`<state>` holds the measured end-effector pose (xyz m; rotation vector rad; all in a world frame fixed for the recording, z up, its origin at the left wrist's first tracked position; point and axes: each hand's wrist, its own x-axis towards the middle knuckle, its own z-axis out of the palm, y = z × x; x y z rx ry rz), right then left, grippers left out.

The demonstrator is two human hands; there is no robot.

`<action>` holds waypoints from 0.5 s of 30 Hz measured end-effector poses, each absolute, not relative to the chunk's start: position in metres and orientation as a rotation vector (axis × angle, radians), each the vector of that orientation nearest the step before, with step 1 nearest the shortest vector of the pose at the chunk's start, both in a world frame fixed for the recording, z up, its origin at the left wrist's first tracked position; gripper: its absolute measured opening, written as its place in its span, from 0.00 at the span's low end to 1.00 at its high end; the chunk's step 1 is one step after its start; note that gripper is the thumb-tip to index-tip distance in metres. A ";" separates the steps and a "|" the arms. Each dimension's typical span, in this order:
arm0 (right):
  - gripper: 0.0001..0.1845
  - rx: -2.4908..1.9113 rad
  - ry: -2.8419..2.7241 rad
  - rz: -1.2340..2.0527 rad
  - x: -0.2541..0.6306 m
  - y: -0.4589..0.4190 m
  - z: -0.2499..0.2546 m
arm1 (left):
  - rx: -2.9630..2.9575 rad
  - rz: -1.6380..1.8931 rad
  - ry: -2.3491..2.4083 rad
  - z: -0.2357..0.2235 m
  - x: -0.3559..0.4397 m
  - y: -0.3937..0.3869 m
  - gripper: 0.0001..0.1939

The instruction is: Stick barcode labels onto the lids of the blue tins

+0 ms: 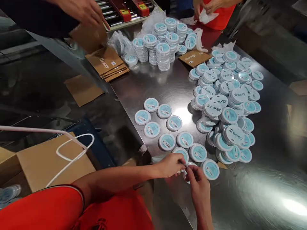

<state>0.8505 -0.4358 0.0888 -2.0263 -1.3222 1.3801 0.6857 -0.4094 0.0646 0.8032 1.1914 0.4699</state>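
Note:
My left hand (170, 165) and my right hand (197, 182) meet at the near edge of a steel table (168, 86). Their fingertips pinch something small and pale between them, over a round white tin (190, 166) that they partly hide. Several round tins with teal labels (167, 141) lie flat in a loose double row just beyond my hands. A large heap of the same tins (227, 102), some showing a white "Sbeauty" lid, spreads to the right.
Stacked tins (163, 56) and plastic bags stand at the far end. Flat brown cartons (106, 64) lie at the left edge, another (194, 57) by the heap. Another person's hand (83, 11) reaches in top left; a second person in red (216, 9) works top right. An open cardboard box (48, 159) sits lower left.

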 end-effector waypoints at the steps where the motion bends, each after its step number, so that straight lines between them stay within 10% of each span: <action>1: 0.24 -2.037 -1.332 1.343 0.852 -0.439 0.088 | 0.798 0.473 1.214 0.064 0.689 -0.409 0.04; 15: 0.25 -2.177 -1.585 1.184 0.931 -0.365 0.045 | 1.277 0.281 1.276 0.039 0.712 -0.405 0.05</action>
